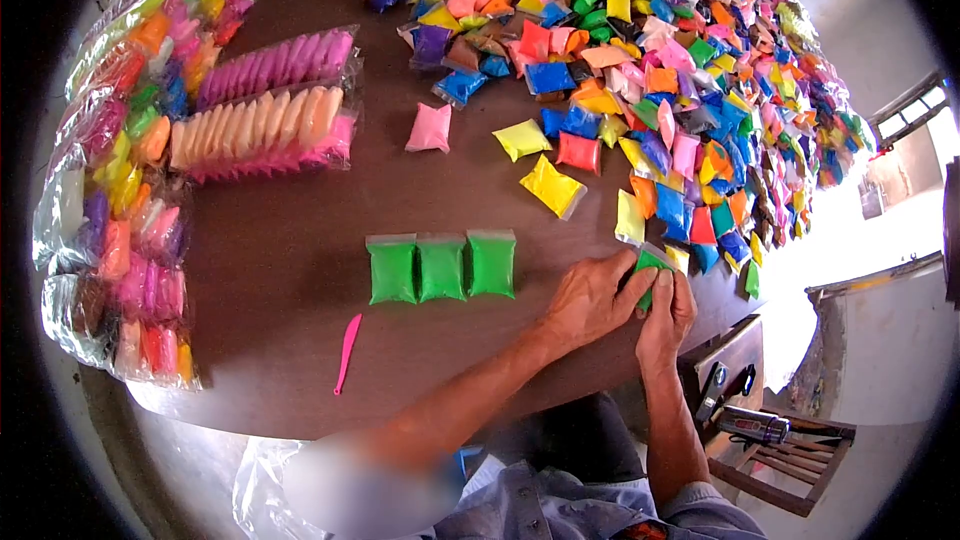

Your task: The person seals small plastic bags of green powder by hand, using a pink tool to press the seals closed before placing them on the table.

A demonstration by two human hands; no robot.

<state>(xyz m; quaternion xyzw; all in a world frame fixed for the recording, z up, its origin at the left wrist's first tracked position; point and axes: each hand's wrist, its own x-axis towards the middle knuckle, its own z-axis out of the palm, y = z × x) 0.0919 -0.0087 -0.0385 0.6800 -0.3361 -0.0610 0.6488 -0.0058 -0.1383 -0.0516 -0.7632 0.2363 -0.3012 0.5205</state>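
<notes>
My left hand (595, 298) and my right hand (664, 318) are together at the right front of the table, both closed on a small green packet (654, 262) with a clear top edge. To their left, three green packets (441, 270) lie side by side in a row. Below that row is a pink plastic knife (347, 354). A pale yellow packet (630, 217) lies just above my hands, at the edge of the big heap of colored packets (690, 90).
Rows of purple packets (275, 68) and peach packets (258, 130) stand at the left of the brown table (270, 290). Clear bags of packets (120, 180) line its left edge. A wooden stool (800, 460) with a metallic cylinder (755, 425) is at the lower right.
</notes>
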